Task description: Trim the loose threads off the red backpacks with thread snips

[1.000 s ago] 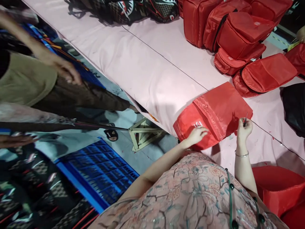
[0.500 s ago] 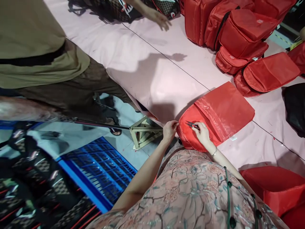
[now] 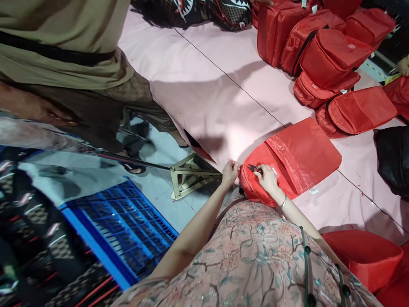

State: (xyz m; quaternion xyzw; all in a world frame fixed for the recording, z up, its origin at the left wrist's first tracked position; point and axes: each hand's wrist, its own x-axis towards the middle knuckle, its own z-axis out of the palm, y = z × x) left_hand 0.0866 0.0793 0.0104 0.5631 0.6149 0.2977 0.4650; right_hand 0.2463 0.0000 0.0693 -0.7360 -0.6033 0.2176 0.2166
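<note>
A red backpack [image 3: 306, 155] lies flat on the pink-covered table, its rounded end toward me and a zipped pocket across its middle. At that rounded end, the closed fingers of my left hand [image 3: 230, 174] pinch its outer edge; any loose thread there is too small to see. Small dark thread snips [image 3: 252, 168] are gripped in my right hand [image 3: 267, 179], above the red fabric, with the blades pointing toward my left hand. A white tag [image 3: 314, 190] sticks out from the backpack's side.
Several red backpacks [image 3: 335, 55] are piled at the back right of the table [image 3: 204, 98]. A black bag [image 3: 394, 160] lies at the right. Someone in a khaki shirt [image 3: 64, 25] stands at the left. Below are a blue crate [image 3: 128, 213] and patterned black bags [image 3: 38, 226].
The view has shifted slightly. The other person's outstretched hand has drawn back from over the table. My right hand keeps the snips, slightly turned; my left stays at the backpack's edge.
</note>
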